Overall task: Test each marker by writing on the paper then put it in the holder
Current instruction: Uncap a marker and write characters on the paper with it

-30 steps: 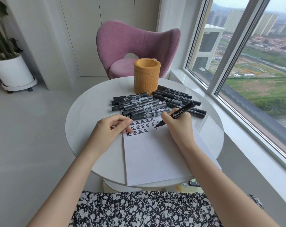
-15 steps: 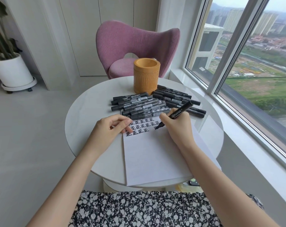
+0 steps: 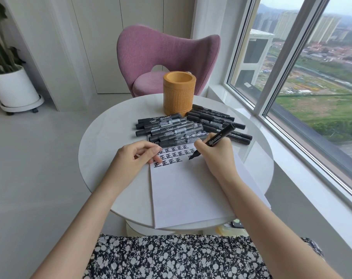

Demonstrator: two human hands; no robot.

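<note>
Right hand point(image 3: 215, 156) still clamped on marker point(image 3: 217, 138), tip lower down paper point(image 3: 189, 190); left hand point(image 3: 134, 158) curled, unmoved

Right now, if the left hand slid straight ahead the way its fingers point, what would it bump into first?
Probably the black marker tip held in the right hand; the left hand fingers point rightward across the white paper, over the written characters. Depth is hard to judge.
</note>
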